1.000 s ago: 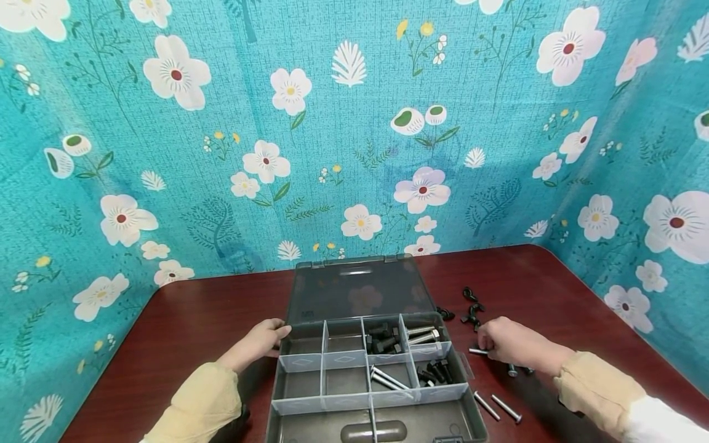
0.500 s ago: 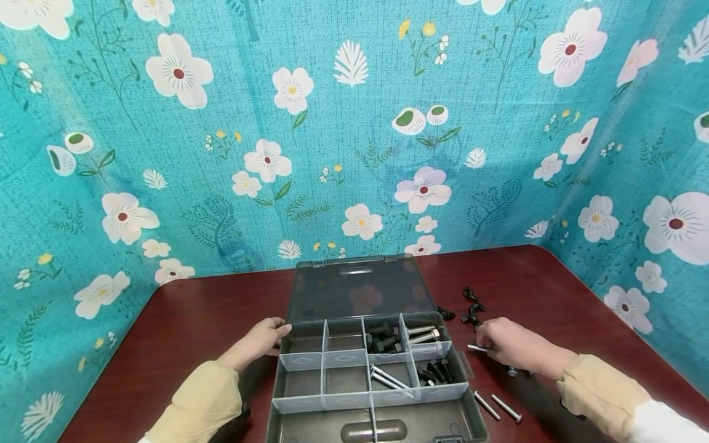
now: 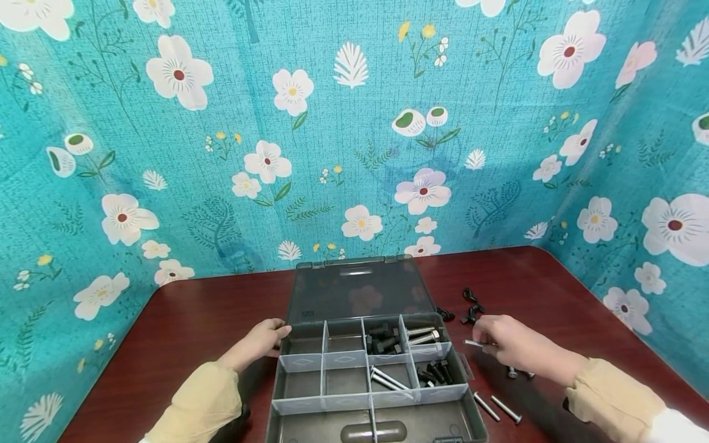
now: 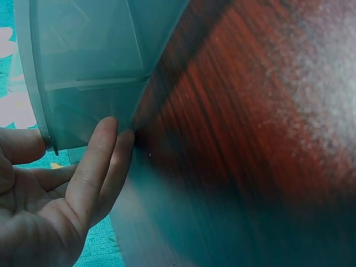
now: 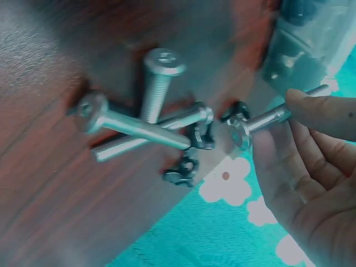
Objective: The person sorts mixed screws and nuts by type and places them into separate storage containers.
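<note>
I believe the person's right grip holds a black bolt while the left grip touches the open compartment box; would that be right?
Not quite: the right wrist view shows that the bolt in the right grip is silver, not black. The left grip does touch the open compartment box.

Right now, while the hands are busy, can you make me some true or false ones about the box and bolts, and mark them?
1. The left hand touches the box. True.
2. The box is closed. False: its lid is open.
3. The right hand holds a silver bolt. True.
4. Every bolt is inside the box. False: some loose bolts lie on the table.
5. Black bolts lie inside the box. True.
</note>
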